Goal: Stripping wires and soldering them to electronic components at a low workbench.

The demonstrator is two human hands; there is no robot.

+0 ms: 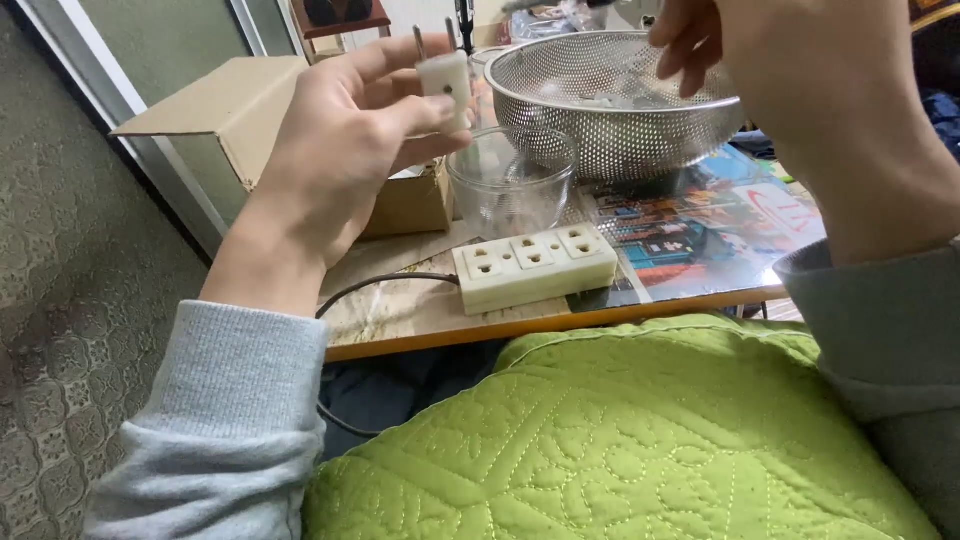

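— What's under you?
— A low counter with a picture mat, carpet to your left, a green quilt on your lap.
— My hands?
— Your left hand is raised, fingers clamped on a white plug, prongs up. Your right hand hovers over the steel colander, fingers curled; whether it grips anything I cannot tell.
— Boxes?
— A brown cardboard box sits behind your left hand, and a cream power strip lies near the edge.

Our left hand holds a plug above the surface. Below it lies a power strip, a bowl behind that; our right hand reaches over the colander.
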